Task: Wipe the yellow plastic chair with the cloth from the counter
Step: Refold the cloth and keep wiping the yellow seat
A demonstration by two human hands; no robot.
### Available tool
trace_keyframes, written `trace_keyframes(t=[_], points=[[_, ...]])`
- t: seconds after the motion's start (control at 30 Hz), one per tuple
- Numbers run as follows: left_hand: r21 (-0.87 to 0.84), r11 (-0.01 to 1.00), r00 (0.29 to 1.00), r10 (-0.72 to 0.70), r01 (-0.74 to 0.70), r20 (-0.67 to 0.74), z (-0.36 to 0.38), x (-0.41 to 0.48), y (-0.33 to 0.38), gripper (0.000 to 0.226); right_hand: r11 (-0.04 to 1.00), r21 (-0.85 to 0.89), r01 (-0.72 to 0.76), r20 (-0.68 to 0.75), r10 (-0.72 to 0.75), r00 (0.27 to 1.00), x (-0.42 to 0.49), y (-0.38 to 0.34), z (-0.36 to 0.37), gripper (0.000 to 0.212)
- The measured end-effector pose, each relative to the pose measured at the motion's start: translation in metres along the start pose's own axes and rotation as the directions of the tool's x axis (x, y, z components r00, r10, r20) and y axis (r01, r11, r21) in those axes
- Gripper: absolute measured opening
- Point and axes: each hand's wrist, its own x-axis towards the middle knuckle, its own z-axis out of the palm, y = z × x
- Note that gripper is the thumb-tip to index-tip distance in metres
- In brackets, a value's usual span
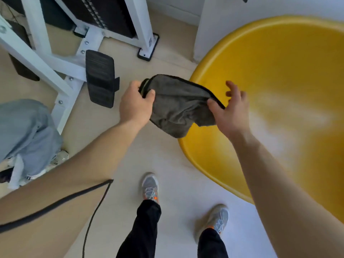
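The yellow plastic chair (pixel 279 81) fills the right side, its curved seat shell facing up and blurred. A grey-brown cloth (pixel 178 107) with a dark hem hangs in the air between my hands, just over the chair's left rim. My left hand (pixel 136 103) grips the cloth's bunched left end. My right hand (pixel 230 110) pinches the cloth's right edge with the thumb, the other fingers spread loosely above the seat.
A white metal exercise machine frame (pixel 61 58) with a black foot pedal (pixel 100 79) stands at the upper left. Another person's grey trouser leg (pixel 26 131) is at the left edge. A black cable (pixel 96 207) hangs by my left arm. My two feet (pixel 149 186) stand on pale floor.
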Motion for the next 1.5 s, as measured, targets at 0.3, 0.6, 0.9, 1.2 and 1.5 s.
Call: trace_keyframes(t=[0.3,0.6,0.9,1.2,1.5], points=[[-0.440,0.897,0.971,0.061,0.048,0.230,0.094,-0.044,-0.017,0.046,0.919,0.343,-0.195,0.104,0.169,0.980,-0.020,0.018,0.093,0.054],[-0.239,0.959,0.988,0.156,-0.152,0.000,0.119,-0.034,-0.016,0.047,0.965,0.217,-0.144,0.104,0.123,0.987,-0.052,0.064,0.111,0.051],[-0.220,0.905,0.903,-0.287,0.365,0.320,0.196,-0.123,-0.098,0.054,0.968,-0.219,-0.124,0.302,0.188,0.935,-0.097,0.149,0.094,0.065],[-0.152,0.988,0.989,0.005,0.018,0.147,0.135,-0.073,-0.057,0.044,0.980,0.122,-0.157,0.205,0.130,0.970,-0.062,0.050,0.085,0.054],[-0.243,0.958,0.988,0.149,-0.153,-0.036,0.100,0.001,0.034,0.036,0.893,0.449,0.023,-0.045,-0.003,0.999,-0.002,-0.021,0.065,0.058]])
